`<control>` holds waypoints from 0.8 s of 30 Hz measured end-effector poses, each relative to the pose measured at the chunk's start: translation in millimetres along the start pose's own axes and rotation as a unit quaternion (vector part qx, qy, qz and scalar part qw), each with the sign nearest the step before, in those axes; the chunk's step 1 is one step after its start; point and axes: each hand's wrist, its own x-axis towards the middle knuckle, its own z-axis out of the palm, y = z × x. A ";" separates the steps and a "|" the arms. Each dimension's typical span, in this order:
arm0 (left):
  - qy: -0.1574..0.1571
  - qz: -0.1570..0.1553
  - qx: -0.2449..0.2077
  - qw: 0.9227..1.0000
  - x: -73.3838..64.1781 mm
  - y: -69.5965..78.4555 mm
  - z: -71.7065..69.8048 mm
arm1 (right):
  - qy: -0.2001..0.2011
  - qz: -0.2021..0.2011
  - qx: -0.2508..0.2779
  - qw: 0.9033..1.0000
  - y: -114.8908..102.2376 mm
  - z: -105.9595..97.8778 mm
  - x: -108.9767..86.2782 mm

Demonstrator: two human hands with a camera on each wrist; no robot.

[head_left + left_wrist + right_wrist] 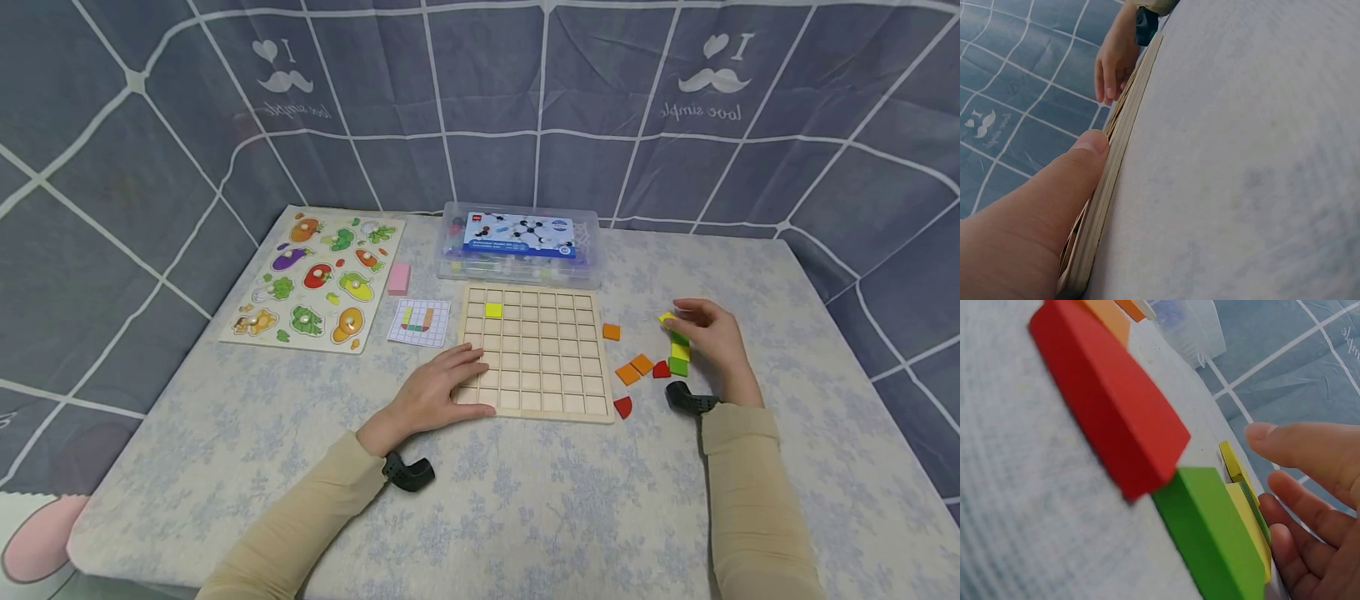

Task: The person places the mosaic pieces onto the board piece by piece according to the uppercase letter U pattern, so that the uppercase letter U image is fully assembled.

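Note:
My left hand (431, 390) lies across the near-left corner of the gridded wooden board (551, 418), its fingers spread over the cells. In the left wrist view its thumb (1069, 178) rests along the board's rim. One yellow square tile (493, 310) sits in a cell toward the far left. On the right, my right hand (708, 337) hovers at a short row of green and yellow tiles. The right wrist view shows its thumb and fingers apart beside a yellow tile (1230, 461), with nothing between them. A green tile (1210, 531) and a red piece (1110, 406) lie nearer that camera.
Orange square tiles (628, 373) and a red quarter-round piece (623, 407) lie right of the board. Left of it are a pattern card (420, 340), a pink block (399, 278) and a vegetable puzzle board (247, 331). A clear plastic box (592, 271) stands behind.

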 end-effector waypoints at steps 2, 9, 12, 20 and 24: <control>0.000 0.000 -0.001 1.000 0.1 0.0 0.1 | 0.000 0.004 -0.001 1.000 1.0 0.4 0.2; 0.003 0.000 0.001 1.000 0.7 0.5 0.2 | 0.001 0.009 -0.009 1.000 2.4 1.6 1.0; 0.004 0.001 0.000 1.000 0.7 0.7 0.1 | 0.001 0.011 -0.012 1.000 3.1 1.7 0.8; 0.003 -0.002 -0.002 1.000 -0.2 0.1 0.2 | -0.005 0.018 -0.019 1.000 3.8 2.9 1.1; 0.003 -0.002 0.000 1.000 -0.5 -0.2 -0.1 | -0.003 0.022 -0.027 0.999 3.8 3.5 2.1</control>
